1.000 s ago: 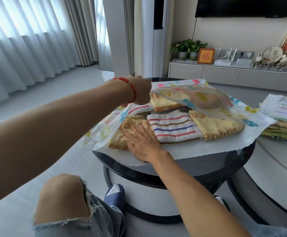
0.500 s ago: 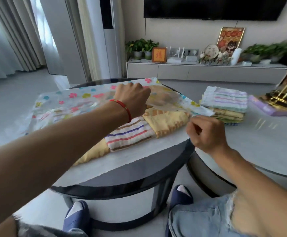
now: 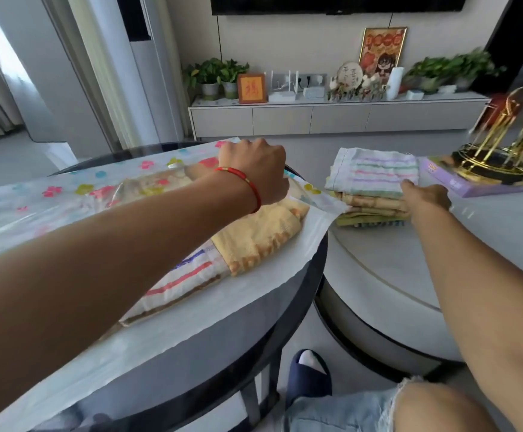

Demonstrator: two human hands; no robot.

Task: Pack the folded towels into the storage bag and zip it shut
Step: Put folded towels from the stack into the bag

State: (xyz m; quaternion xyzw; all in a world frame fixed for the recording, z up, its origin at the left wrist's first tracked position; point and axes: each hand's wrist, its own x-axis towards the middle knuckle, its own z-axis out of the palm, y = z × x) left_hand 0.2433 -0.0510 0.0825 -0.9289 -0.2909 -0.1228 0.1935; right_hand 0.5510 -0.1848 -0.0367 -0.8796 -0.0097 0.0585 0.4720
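Left hand (image 3: 254, 169) grips the flap of the bag (image 3: 67, 194), holding it open over towels (image 3: 254, 241) already inside. Right hand (image 3: 425, 198) touches the stack (image 3: 374, 188) beside it; its grasp is unclear. Best lift one towel only, keeping its fold.

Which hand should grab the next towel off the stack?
Right. The right hand already touches the towel stack, while the left hand grips the bag flap, probably keeping it open.

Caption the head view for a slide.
Left hand lifts the flower-printed clear storage bag's flap while right hand reaches the stack of folded striped towels.
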